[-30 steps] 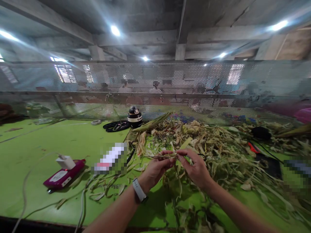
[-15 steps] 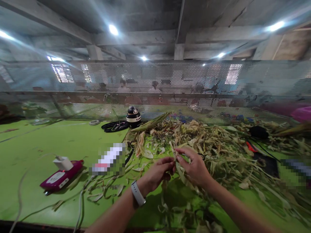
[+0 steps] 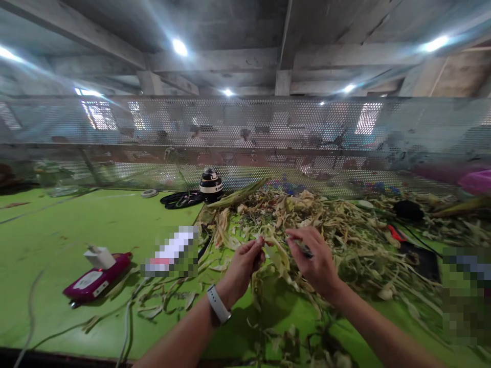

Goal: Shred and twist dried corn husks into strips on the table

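My left hand (image 3: 245,260), with a pale watch strap on its wrist, is closed in a pinch near the middle of the green table (image 3: 180,322). At its fingertips is a thin, pale dried husk strip (image 3: 281,258), which hangs down to the right. To the right, my right hand (image 3: 312,255) is half curled, with thumb and forefinger close together. A small dark, greyish thing shows inside its curled fingers, too hidden to name. Behind both hands spreads a heap of dried husk strips (image 3: 345,225). More scraps (image 3: 295,340) lie below the hands.
A maroon box with a white plug (image 3: 100,258) sits at left beside cables. A blurred-out pale item (image 3: 172,250) lies nearer. Behind are a black coil (image 3: 180,199), a black-and-cream canister (image 3: 210,185) and a perforated metal screen (image 3: 245,122). A dark flat object (image 3: 420,260) lies right.
My hands were together at the strip. Now they are apart: my right hand has moved slightly right and my left hand slightly left.
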Tool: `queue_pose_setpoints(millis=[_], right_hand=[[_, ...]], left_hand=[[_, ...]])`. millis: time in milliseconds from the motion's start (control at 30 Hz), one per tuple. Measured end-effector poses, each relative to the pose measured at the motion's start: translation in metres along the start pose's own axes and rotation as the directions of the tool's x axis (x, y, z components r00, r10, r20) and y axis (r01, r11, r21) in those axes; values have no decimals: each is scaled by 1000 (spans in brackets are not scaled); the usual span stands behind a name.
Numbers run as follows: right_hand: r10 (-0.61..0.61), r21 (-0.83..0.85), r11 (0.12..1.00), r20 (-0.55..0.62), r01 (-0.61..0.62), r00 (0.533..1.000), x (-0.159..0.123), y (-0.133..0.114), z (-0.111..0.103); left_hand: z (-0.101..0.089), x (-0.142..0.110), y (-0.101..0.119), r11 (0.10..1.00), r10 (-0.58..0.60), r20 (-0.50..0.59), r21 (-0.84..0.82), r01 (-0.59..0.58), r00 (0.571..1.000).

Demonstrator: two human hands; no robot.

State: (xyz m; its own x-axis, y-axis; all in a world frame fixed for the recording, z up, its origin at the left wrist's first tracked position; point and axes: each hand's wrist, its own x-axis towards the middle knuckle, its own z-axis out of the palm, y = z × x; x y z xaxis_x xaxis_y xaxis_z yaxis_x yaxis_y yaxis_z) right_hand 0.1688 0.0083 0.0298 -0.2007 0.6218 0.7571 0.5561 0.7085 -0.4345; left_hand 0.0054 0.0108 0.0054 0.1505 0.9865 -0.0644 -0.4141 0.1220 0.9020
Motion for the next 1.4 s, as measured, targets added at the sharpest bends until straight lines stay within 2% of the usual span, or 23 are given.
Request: queue_pose_setpoints(millis=[67, 133, 200, 333, 433, 533, 667, 867, 933, 1033, 1133, 1200, 1333, 1400], right_hand=[[-109, -80, 990, 108, 118, 988, -3, -3, 3], [-125, -138, 978, 199, 154, 972, -8, -2, 9], [-79, -153, 981, 236, 117, 969, -10, -1, 15], [66, -75, 996, 309, -45, 949, -9, 2, 18], [91, -109, 992, 349, -56, 933, -8, 4, 16], [24, -192, 980, 340, 45, 940, -11, 5, 18], [-142, -291, 928, 302, 233, 943, -18, 5, 24], [-282, -368, 830, 373, 420, 884, -18, 6, 30], [-328, -397, 790, 371, 468, 869, -17, 5, 31], [-421, -375, 746, 373, 550, 827, -18, 1, 33], [-488, -300, 734, 389, 609, 781, -20, -1, 34], [-492, -246, 775, 344, 583, 800, -21, -2, 34], [-365, -121, 914, 169, 386, 916, -21, -2, 30], [-293, -66, 951, 124, 302, 948, -20, -1, 27]], left_hand=[[0, 1, -1, 999, 11, -35, -45, -13, 999], [0, 2, -1, 997, 12, -82, -77, -19, 997], [1, 2, -2, 994, 27, -121, -105, -39, 992], [2, 3, -1, 978, -4, -143, -206, -25, 990], [3, 4, -1, 952, -66, -127, -304, 25, 990], [3, 5, -1, 932, -83, -102, -361, 41, 991], [1, 5, -4, 913, -78, -90, -407, 35, 993], [1, 5, -7, 918, -67, -106, -397, 20, 992], [1, 4, -8, 927, -69, -77, -373, 35, 995], [2, 2, -9, 931, -58, -33, -364, 42, 998], [3, 0, -9, 937, -77, -44, -344, 57, 996], [3, 0, -7, 951, -70, -51, -304, 51, 996], [4, -1, -4, 976, 23, -13, -214, -26, 1000], [4, -1, -3, 987, 62, 15, -150, -59, 998]])
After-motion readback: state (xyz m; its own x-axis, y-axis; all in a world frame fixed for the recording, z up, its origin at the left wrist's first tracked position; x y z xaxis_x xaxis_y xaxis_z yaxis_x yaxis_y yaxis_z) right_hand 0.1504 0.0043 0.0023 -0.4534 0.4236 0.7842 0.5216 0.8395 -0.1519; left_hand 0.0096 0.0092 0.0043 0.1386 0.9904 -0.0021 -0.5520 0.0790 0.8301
